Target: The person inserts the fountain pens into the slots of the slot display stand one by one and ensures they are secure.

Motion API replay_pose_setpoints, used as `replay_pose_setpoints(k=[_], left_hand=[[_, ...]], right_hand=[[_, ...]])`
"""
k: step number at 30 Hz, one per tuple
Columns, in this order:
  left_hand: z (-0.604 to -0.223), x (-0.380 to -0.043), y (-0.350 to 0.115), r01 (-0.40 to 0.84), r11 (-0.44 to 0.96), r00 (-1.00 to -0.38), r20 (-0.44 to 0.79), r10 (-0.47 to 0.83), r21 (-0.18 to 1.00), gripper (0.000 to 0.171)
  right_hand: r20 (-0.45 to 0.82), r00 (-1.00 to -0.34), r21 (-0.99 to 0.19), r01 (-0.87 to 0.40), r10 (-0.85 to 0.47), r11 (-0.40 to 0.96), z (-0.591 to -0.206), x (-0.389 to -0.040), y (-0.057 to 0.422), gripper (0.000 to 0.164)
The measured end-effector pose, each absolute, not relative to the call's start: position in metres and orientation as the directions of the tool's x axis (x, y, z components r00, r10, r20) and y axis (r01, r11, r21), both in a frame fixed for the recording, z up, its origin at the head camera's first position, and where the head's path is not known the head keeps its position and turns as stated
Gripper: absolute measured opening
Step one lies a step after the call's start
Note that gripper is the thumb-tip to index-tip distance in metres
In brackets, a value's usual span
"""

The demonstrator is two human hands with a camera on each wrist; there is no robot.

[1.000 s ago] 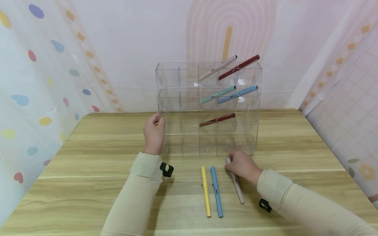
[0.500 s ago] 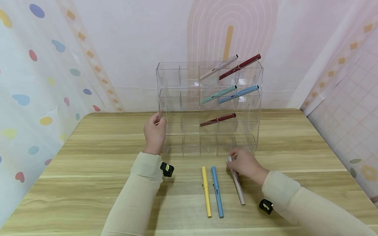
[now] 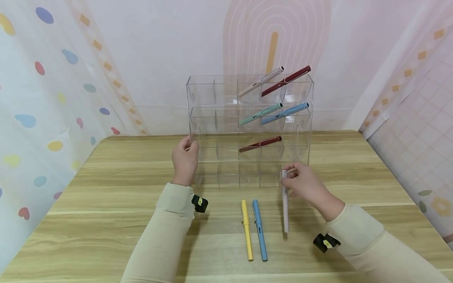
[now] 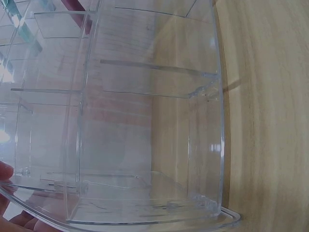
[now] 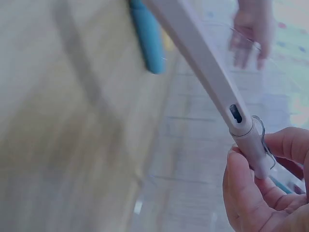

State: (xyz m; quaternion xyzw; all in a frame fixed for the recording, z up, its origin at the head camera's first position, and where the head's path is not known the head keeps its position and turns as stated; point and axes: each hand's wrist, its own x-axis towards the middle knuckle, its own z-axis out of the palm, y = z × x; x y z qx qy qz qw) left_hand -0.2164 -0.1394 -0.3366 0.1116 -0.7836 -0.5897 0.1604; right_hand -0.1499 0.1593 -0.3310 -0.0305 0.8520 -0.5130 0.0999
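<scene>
My right hand (image 3: 304,182) pinches a pale pinkish-grey pen (image 3: 285,212) by its clipped cap end, and the barrel hangs down over the table. In the right wrist view the thumb and fingertips hold the cap of that pen (image 5: 207,67), close to its wire clip. My left hand (image 3: 185,160) grips the left side edge of a clear acrylic rack (image 3: 226,173), thumb in front. In the left wrist view a few fingertips (image 4: 6,171) show at the rack's side wall. A yellow pen (image 3: 247,232) and a blue pen (image 3: 260,232) lie side by side in front of the rack.
Several pens lean in the rack's compartments: a pale one (image 3: 262,81) and a dark red one (image 3: 286,81) on top, a green one (image 3: 261,114) and a light blue one (image 3: 285,113) below, another dark red one (image 3: 260,144) lower. A patterned curtain (image 3: 159,47) hangs behind the wooden table (image 3: 106,188).
My right hand has lifted the pale pen off the table and moved it up and slightly right, turning it nearly upright. The left hand stays on the rack.
</scene>
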Motion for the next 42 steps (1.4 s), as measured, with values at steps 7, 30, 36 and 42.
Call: replay_pose_setpoints(k=[7, 30, 36, 42], left_hand=[[-0.336, -0.216, -0.139, 0.015, 0.299, -0.923, 0.129, -0.363, 0.954, 0.039], [-0.337, -0.216, -0.14, 0.011, 0.3, -0.922, 0.126, -0.367, 0.954, 0.037], [-0.338, -0.217, -0.14, 0.01, 0.307, -0.924, 0.126, -0.361, 0.952, 0.038], [-0.337, -0.217, -0.14, 0.016, 0.315, -0.924, 0.135, -0.359, 0.949, 0.038]], right_hand=[[-0.067, -0.997, -0.94, 0.047, -0.046, 0.338, -0.309, -0.152, 0.171, 0.037], [0.073, -0.913, -0.969, -0.16, 0.401, -0.187, -0.267, -0.161, 0.191, 0.031], [0.095, -0.877, -0.949, -0.222, 0.47, -0.224, -0.264, -0.165, 0.187, 0.03], [0.107, -0.857, -0.937, -0.257, 0.504, -0.238, -0.265, -0.171, 0.182, 0.03]])
